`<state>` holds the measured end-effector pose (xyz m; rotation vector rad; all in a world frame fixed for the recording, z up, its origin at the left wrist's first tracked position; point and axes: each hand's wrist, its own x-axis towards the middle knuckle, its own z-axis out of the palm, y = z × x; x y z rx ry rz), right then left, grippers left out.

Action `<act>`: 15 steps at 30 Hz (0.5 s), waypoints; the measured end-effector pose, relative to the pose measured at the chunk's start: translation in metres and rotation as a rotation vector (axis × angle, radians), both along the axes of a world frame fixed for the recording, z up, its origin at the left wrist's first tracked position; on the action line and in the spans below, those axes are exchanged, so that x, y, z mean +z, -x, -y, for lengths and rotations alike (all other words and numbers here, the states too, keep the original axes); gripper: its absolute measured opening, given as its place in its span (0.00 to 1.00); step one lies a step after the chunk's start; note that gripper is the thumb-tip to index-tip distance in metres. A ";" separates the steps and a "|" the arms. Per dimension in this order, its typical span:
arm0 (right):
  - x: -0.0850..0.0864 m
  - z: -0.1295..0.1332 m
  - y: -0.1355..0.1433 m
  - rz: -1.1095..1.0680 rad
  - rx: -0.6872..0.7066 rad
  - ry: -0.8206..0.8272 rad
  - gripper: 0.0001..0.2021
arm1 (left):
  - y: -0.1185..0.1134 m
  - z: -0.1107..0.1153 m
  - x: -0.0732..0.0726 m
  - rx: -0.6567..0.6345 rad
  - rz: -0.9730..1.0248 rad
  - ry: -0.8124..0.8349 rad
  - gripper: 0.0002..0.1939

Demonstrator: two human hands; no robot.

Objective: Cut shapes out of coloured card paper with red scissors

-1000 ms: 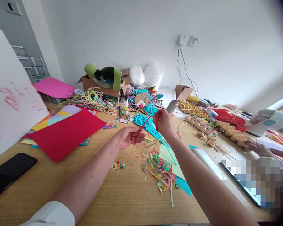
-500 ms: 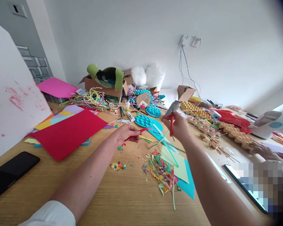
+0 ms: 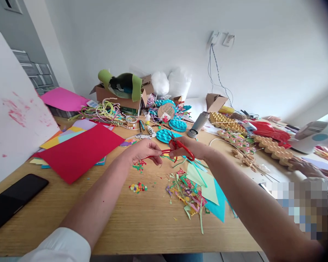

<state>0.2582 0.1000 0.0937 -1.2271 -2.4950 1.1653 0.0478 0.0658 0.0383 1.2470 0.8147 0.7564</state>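
Observation:
My left hand [image 3: 145, 151] is closed, pinching thin red paper strips [image 3: 165, 151] that point to the right. Close beside it, my right hand [image 3: 190, 146] is wrapped round red-handled scissors [image 3: 186, 152], their blades pointing up and left near the strips; whether they touch the strips I cannot tell. Below my hands lie tiny red and green paper bits [image 3: 139, 166] and a cluster of coloured paper dots [image 3: 138, 187]. A pile of paper scraps [image 3: 187, 194] is to the right, against pale green paper [image 3: 207, 191] and a blue sheet [image 3: 218, 209].
A large red sheet [image 3: 82, 153] tops coloured papers on the left, near a black phone [image 3: 19, 200]. Behind my hands stand a grey bottle [image 3: 199, 124], a glue bottle [image 3: 151, 131] and blue bumpy pieces [image 3: 164, 135]. Another person's hand [image 3: 303, 167] rests at the far right.
My right hand has come left and down from beside the grey bottle, bringing the scissors next to the red strips. My left hand keeps its pinch in nearly the same place.

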 end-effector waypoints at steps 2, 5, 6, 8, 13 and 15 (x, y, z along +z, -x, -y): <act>-0.001 -0.001 -0.004 -0.045 0.001 0.020 0.15 | 0.001 -0.002 -0.002 -0.001 0.004 0.004 0.21; 0.001 0.001 -0.006 -0.130 -0.012 0.048 0.14 | 0.001 -0.003 -0.004 -0.003 0.009 0.030 0.22; 0.001 0.002 -0.006 -0.143 -0.025 0.054 0.14 | 0.000 -0.003 -0.005 -0.005 0.008 0.043 0.22; 0.002 0.005 -0.004 -0.142 -0.054 0.046 0.15 | -0.001 -0.003 -0.005 -0.006 0.003 0.068 0.23; 0.005 0.009 -0.004 -0.088 -0.109 -0.022 0.13 | 0.000 -0.004 -0.008 -0.032 -0.014 0.093 0.24; 0.005 0.009 -0.006 -0.123 -0.118 -0.053 0.12 | 0.003 -0.005 -0.008 -0.047 -0.004 0.093 0.23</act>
